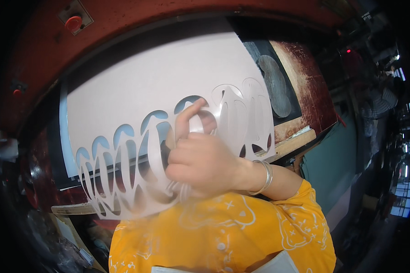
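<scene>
In the middle of the frame, the right hand (207, 161) is curled tight, its fingers closed on a strip of the white sheet (155, 77). The left hand (185, 120) is just above it, partly hidden by the sheet, with a bent finger showing at a cut-out; how firmly it grips, I cannot tell.

The sheet fills the centre and upper part of the frame. Its near edge, a row of long cut-outs, curls up close against the yellow shirt (223, 218), leaving the hands little room below. Above them, a broad uncut stretch separates them from the red frame (145, 10) along the top. A blue sheet (66, 141) shows past the left edge; past the right edge lies a dark sole-shaped piece (275, 86), with a wooden strip (296, 144) below it.
</scene>
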Available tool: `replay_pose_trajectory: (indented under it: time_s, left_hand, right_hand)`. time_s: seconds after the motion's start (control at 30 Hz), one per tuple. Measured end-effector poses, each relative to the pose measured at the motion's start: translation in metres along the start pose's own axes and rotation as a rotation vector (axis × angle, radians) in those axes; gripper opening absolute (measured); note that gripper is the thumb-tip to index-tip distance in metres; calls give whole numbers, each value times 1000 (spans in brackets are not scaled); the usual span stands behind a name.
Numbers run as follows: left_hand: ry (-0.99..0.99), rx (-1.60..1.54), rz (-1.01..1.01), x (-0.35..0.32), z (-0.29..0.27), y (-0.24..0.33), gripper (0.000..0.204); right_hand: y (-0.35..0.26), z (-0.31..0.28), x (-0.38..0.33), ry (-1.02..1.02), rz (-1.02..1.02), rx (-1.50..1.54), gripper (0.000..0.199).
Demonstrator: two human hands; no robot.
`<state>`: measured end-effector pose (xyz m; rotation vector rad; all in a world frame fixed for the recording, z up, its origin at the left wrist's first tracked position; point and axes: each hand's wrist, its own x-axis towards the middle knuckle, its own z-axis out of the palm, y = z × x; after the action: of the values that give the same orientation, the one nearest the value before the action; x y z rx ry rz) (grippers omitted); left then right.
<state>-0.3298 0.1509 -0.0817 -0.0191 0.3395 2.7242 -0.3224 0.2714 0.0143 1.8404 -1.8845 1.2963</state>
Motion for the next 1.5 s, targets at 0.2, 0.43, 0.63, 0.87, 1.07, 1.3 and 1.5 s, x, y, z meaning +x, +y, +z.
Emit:
replay_pose_trajectory:
  time_s: [0.2,0.43,0.63,0.87,1.07,1.3,1.5]
  left_hand:
    - [147,-128,116,22,-20,16,15]
    - [370,82,239,13,14,3,14]
    - [409,182,251,19,9,10,14]
    - [667,203,215,46,10,14,17]
    - [-21,-47,-40,52,31,53,17]
    - [326,24,191,21,18,17,21]
    - [213,92,244,11,19,13,20]
  right_hand:
    - [-25,-5,-10,-31,-271,27,22]
    - [-41,-2,-8,53,-362,120,22]
    - [-43,3,-12,70,-392,150,20]
    - [-71,18,-11,174,-395,339,19]
    - [-55,-13,-21,282,-267,308,15]
    - [36,-108,-34,242,1016,208,23]
    - [75,-75,-18,15,1133,107,31]
